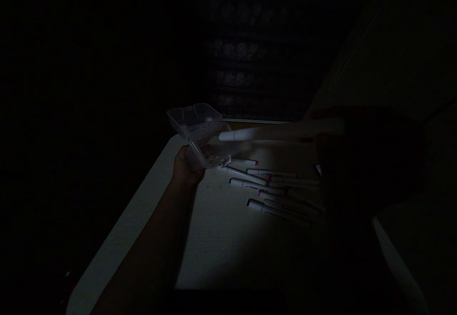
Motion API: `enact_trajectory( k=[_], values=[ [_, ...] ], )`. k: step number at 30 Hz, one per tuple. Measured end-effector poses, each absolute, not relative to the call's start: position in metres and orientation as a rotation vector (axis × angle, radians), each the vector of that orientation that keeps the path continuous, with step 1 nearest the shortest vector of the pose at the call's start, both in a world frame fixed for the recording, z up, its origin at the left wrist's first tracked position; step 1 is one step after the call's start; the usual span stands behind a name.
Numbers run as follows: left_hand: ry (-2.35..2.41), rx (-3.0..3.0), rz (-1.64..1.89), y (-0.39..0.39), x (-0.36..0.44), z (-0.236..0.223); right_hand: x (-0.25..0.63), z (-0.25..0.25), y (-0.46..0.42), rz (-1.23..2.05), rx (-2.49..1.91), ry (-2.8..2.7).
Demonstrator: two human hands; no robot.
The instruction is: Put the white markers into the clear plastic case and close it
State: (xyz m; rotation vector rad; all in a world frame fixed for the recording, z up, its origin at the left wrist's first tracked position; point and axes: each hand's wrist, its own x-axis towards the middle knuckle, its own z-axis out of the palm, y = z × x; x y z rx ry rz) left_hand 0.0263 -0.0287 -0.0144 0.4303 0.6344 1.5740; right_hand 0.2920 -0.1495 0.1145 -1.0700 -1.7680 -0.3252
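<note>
The scene is very dark. My left hand (185,165) grips a clear plastic container (198,129), tilted and lifted over the far left part of a white table (221,238). My right hand (342,143) is a dim shape at the right; it holds a white marker (250,135) level, with the tip pointing at the container's mouth. Its fingers are barely visible. Several white markers with coloured caps (271,188) lie loose on the table below the held marker.
The table's left edge (124,229) runs diagonally toward me and its far edge sits just behind the container. A dark shelf-like shape with pale patches (243,48) stands behind the table. Everything else is black.
</note>
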Motion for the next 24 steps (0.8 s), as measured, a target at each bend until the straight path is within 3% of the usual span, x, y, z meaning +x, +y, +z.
enact_trajectory(
  k=[6,24],
  values=[
    [0.716,0.493,1.594,-0.032,0.03,-0.011,0.253,0.111,-0.141,-0.363,-0.979,-1.777],
    [0.781,0.492,1.576,-0.023,0.025,-0.021,0.276,0.097,-0.109,0.008,-1.091,-1.995]
  ],
)
